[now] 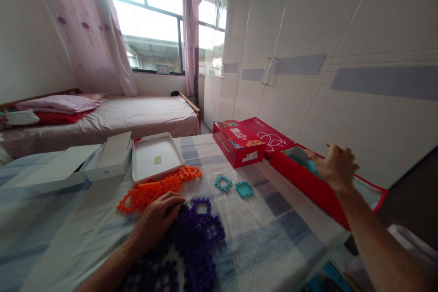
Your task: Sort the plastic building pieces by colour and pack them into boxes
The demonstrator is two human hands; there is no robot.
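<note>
My left hand (159, 216) rests at the edge of a pile of purple interlocking plastic tiles (201, 232), its fingers laid loosely over them without a visible grip. Just beyond it lies a row of orange interlocking tiles (153, 191). My right hand (333, 164) hovers over the long open red box (308, 189) with fingers spread and nothing visible in them. Some teal pieces (313, 166) show inside that box, partly hidden by the hand. Two teal tiles lie apart on the cloth: a hollow square one (222, 183) and a solid one (244, 189).
A closed red carton (239, 143) stands by the red box's raised lid (268, 134). Toward the back left are a shallow white tray (157, 164) and white boxes (107, 159). A checked cloth (260, 232) covers the table. Beyond are a bed (153, 112) and wardrobe (290, 18).
</note>
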